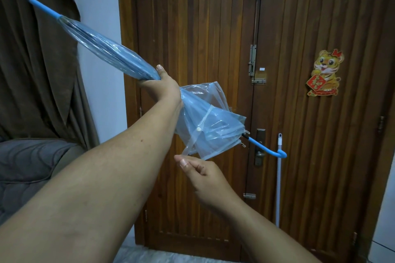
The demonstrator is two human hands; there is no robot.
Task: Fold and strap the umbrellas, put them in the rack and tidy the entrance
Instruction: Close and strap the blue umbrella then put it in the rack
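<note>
A person is standing in front of a brown slatted wooden door (213,49), holding a closed, transparent pale-blue plastic umbrella (111,49) slantwise in the air. Its blue tip (42,7) is pointing up to the far left, against a brown curtain (32,49), and its curved blue handle (271,150) is hanging lower on the right, in front of the door.

The left hand (164,85) is wrapping fully around the middle of the umbrella, squeezing the canopy tight. Below that grip the plastic is billowing out in loose folds. A clear closure strap with a white snap button (198,129) is dangling from these folds.

The right hand (201,171) is nearer and lower, its thumb and forefinger pinching together at the strap's loose end; the other fingers are curling in.

A white pole (279,177) is leaning upright against the door to the right. A cartoon tiger sticker (326,72) is stuck to the door's right panel. A grey cushioned seat (27,168) is sitting at near left.
</note>
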